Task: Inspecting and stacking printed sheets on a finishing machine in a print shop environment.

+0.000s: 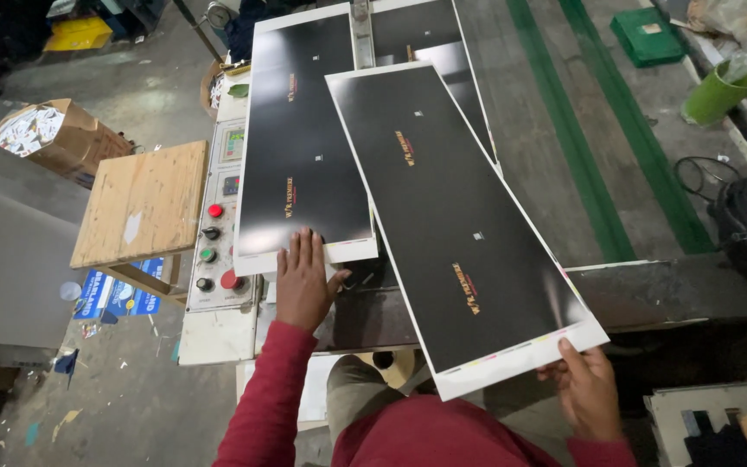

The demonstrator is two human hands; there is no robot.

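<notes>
**Two hands on two black printed sheets at a machine desk**

The left hand [304, 281] lies flat, fingers spread, palm down on the near edge of a black printed sheet [304, 147], pressing it without gripping; its red sleeve [265, 402] runs back toward the near edge of the view. The right hand [585, 389] pinches the near right corner of a second black sheet [456, 216], thumb on top of the white margin and fingers curled under it, so this hand is closed on the sheet.

Both sheets are long glossy black rectangles with a white border and small orange-red markings down the middle. The left one lies square on the desk [641, 294]. The held one slants across it, overlapping its right edge, with its near end past the desk edge and over the person's lap, a strip of small colour patches along its near margin.

Left of the sheets a pale control panel [218, 233] carries red, green and black buttons. Further left stands a wooden stool [140, 203], and beyond it an open cardboard box [54, 134] on the grey concrete floor. At the far right, green stripes [616, 147] run along the floor, with a green tub [719, 91] and a flat green box [646, 35] near them
</notes>
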